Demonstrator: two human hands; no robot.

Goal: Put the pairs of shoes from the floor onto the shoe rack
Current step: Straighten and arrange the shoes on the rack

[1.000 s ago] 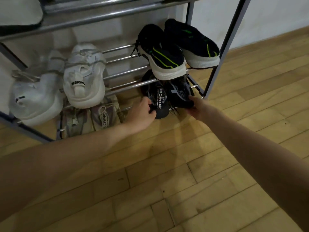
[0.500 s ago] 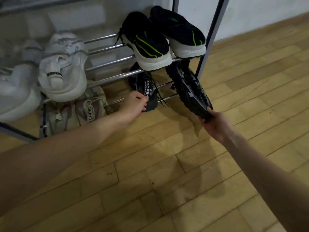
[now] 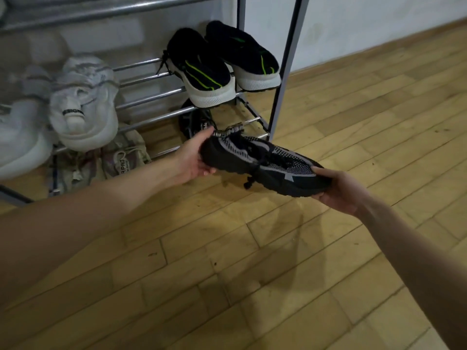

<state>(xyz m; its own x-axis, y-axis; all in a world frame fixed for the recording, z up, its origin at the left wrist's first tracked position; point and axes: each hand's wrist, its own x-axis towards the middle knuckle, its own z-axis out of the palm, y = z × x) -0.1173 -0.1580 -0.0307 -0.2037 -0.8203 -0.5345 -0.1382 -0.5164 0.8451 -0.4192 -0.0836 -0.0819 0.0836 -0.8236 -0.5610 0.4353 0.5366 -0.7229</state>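
A black and grey knit sneaker hangs sideways above the floor in front of the shoe rack. My left hand grips its heel end and my right hand grips its toe end. Its partner, another black sneaker, sits on the rack's lowest tier, partly hidden behind my left hand and under the shelf above.
Black sneakers with green stripes rest on the middle tier at the right, white sneakers at the left. Beige shoes lie on the lowest tier. The rack's dark right post stands near the held shoe. Wooden floor stretches in front.
My right hand pulled one black sneaker out from the lowest tier and turned it sideways. My left hand let go of the other black sneaker and took the heel of the lifted one.
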